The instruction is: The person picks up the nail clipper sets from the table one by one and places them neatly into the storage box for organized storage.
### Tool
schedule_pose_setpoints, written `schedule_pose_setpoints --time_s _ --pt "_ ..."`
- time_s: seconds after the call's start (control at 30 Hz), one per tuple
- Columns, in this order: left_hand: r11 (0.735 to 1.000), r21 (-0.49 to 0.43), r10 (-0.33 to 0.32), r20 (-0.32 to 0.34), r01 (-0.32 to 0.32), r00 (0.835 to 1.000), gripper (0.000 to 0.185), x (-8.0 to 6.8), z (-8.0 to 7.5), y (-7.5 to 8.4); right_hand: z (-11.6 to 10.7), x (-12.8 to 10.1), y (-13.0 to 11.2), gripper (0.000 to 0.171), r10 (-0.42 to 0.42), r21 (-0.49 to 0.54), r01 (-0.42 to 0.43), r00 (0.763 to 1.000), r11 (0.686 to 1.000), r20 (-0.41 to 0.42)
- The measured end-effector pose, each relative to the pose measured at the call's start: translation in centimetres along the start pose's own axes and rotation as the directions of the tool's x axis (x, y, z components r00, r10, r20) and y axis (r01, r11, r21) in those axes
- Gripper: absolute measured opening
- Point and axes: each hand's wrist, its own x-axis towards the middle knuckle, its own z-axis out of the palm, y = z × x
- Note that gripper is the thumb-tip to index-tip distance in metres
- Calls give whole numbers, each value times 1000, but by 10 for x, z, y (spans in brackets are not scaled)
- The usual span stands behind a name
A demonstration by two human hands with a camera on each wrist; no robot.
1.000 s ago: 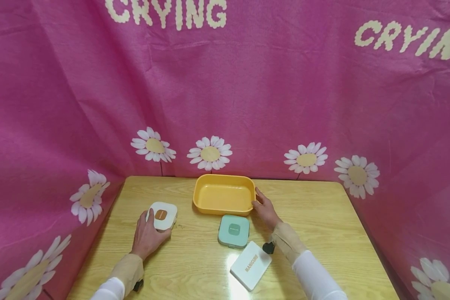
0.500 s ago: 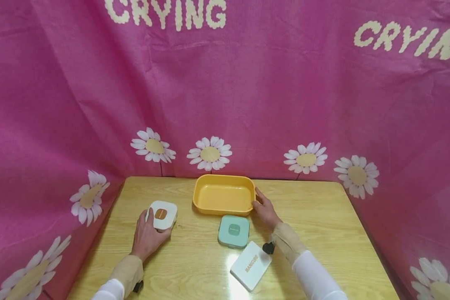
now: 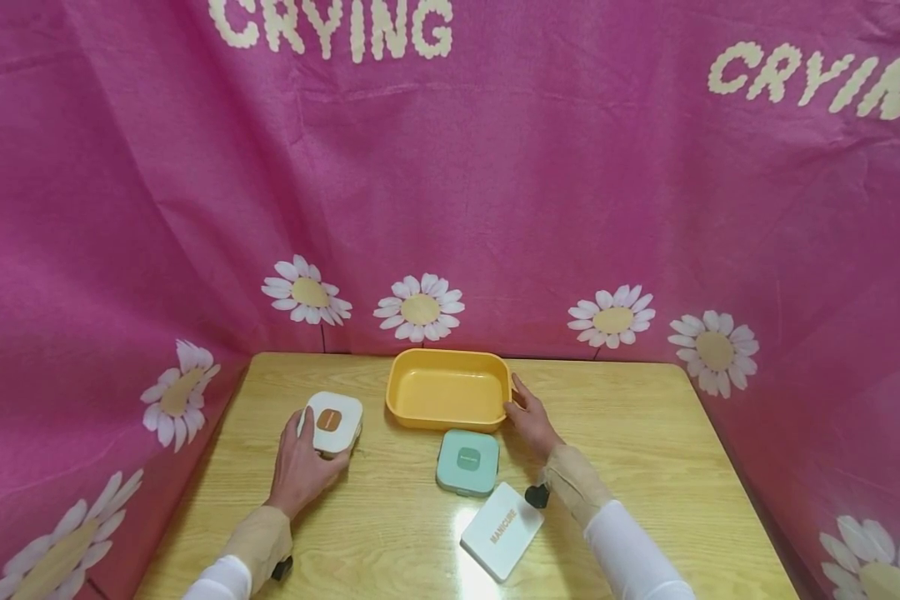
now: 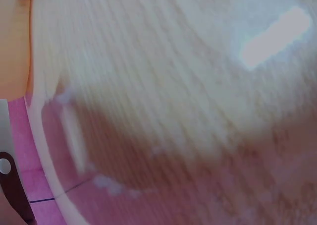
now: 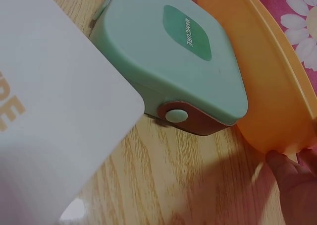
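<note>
On the wooden table (image 3: 645, 433):
Left hand (image 3: 300, 467): grips white manicure case (image 3: 333, 422), left of the tray.
Right hand (image 3: 528, 417): fingers straight, touching yellow tray (image 3: 447, 388) at its right rim.
Green manicure case (image 3: 468, 461): just in front of the tray.
White box (image 3: 501, 529): nearest.

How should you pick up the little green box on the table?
Come straight down from above on the green box and pinch its two opposite side walls. It lies flat with its lid up and has rounded corners, so the straight sides probably give the surest hold. The white box sits close at its near corner, so avoid that side.
</note>
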Motion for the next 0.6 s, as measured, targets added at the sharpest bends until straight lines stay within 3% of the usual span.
schedule_pose_setpoints --time_s 0.37,0.6 --pt "999 -42 -18 18 19 1000 108 5 -7 11 0 -1 0 67 8 17 -9 1000 1000 10" --pt "999 -51 7 -19 -8 1000 109 12 -8 13 0 0 1 66 22 42 -22 1000 999 16"
